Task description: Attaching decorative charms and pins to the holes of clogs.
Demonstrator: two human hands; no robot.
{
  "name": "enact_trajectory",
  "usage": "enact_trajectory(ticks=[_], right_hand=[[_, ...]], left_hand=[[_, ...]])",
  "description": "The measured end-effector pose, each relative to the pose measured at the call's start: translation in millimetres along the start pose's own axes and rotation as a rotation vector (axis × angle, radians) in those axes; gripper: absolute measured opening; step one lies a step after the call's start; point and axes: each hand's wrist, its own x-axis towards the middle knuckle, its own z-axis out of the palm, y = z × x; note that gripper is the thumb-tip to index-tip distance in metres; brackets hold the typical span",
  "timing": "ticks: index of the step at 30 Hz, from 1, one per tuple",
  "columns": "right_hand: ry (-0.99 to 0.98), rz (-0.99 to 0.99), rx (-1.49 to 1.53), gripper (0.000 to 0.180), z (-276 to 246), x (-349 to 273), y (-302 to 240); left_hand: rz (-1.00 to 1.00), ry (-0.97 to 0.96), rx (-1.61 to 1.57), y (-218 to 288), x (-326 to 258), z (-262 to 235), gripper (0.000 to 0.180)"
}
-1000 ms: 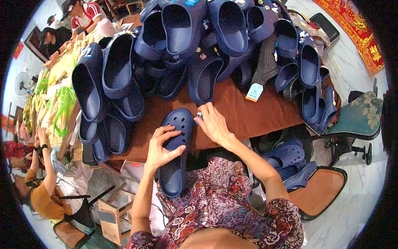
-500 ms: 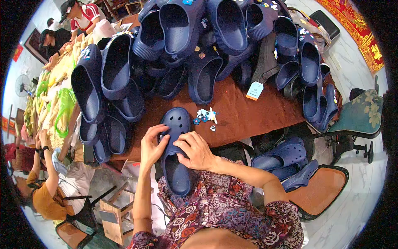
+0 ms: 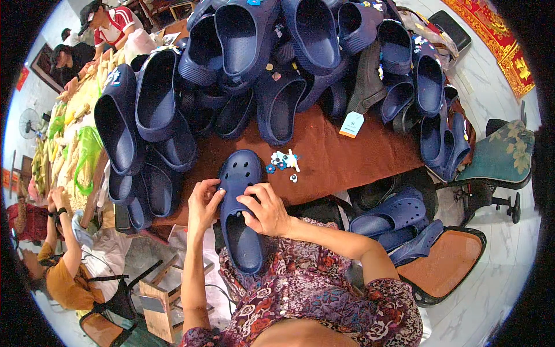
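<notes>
A dark blue clog with round holes in its upper lies toe-away at the table's front edge, its heel over my lap. My left hand holds the clog's left side, thumb and fingertips at the edge of the upper. From the right, my right hand grips the rim of the upper, with curled fingers on top and the thumb at the foot opening. Whether a small piece sits between those fingers is hidden. Just right of the toe lies a small cluster of white and blue shoe charms, with an eye-shaped charm nearer me.
Many blue clogs are piled along the back and left of the brown-covered table. A pale tag hangs from a dark strap. More clogs rest on a chair at right. Several people work at the left.
My left hand has slid slightly left and down along the clog, uncovering more holes on its upper. My right hand stays at the opening's rim. The whole view has shifted slightly.
</notes>
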Motion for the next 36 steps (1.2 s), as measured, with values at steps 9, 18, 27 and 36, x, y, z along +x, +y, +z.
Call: enact_trajectory(ticks=[9,18,27,36], right_hand=[[0.005,0.009,-0.01,0.04,4,-4,-3],[0.044,0.017,-0.015,0.036,3,1,-6],[0.039,0.038,-0.09,0.041,-5,-11,-10],[0.057,0.076,-0.033,0.043,1,-18,-22]], left_hand=[[0.129,0.079,0.383,18,-13,11,0.02],[0.244,0.218,0.409,-1,-11,13,0.014],[0.017,0.101,-0.029,50,22,7,0.016],[0.291,-0.572,0.099,74,78,58,0.018]])
